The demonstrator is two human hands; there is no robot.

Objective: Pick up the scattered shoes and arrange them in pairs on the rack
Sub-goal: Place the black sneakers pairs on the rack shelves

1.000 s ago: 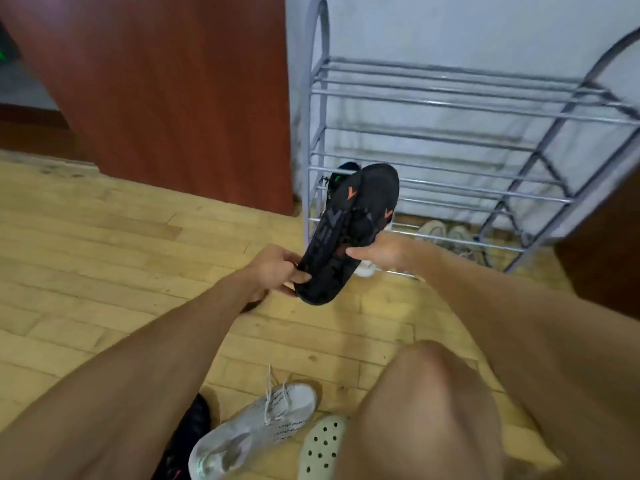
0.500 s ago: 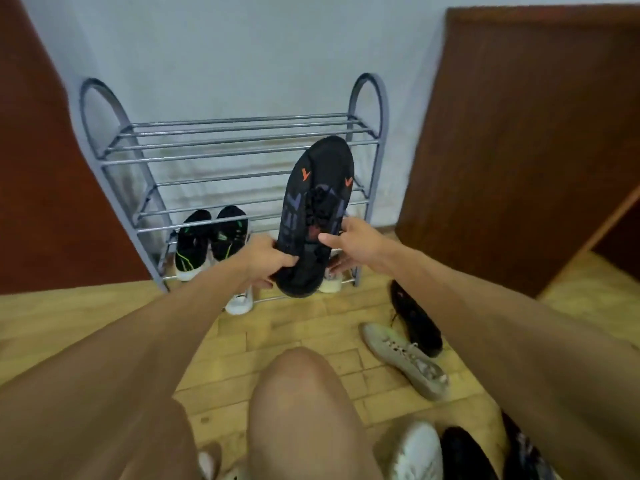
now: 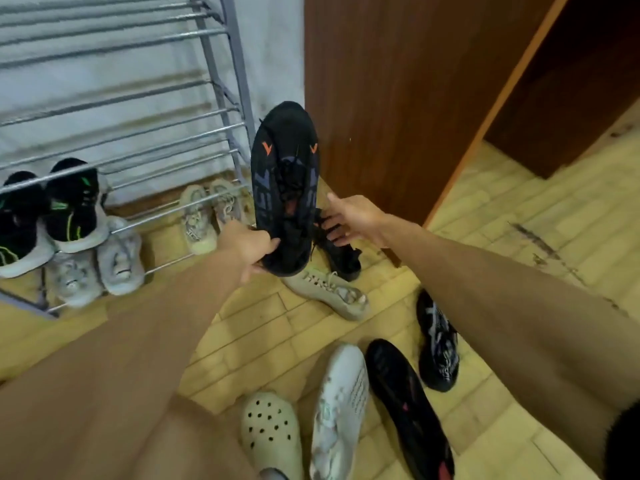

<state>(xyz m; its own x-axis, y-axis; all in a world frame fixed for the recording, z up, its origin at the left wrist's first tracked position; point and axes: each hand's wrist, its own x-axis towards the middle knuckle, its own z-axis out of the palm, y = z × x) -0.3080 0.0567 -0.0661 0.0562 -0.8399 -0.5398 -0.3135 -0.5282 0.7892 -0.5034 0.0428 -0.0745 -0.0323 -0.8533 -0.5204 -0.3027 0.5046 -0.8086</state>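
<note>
My left hand (image 3: 247, 245) grips the heel of a black shoe with orange marks (image 3: 284, 168), held toe-up in front of the right end of the grey metal rack (image 3: 221, 95). My right hand (image 3: 353, 218) is open just right of that shoe, fingers spread over a black shoe on the floor (image 3: 341, 254). On the rack's lower bars sit a black-and-green pair (image 3: 52, 209), a grey pair (image 3: 100, 268) and a beige pair (image 3: 211, 213).
Loose shoes lie on the wooden floor: a beige sneaker (image 3: 329, 292), a patterned black shoe (image 3: 438, 344), a black shoe with red marks (image 3: 408, 407), a white sneaker (image 3: 341, 403) and a perforated clog (image 3: 270, 434). A brown cabinet (image 3: 398, 98) stands right of the rack.
My right hand has let go of the black shoe and moved right and down toward the floor. The view has swung right, showing more loose shoes.
</note>
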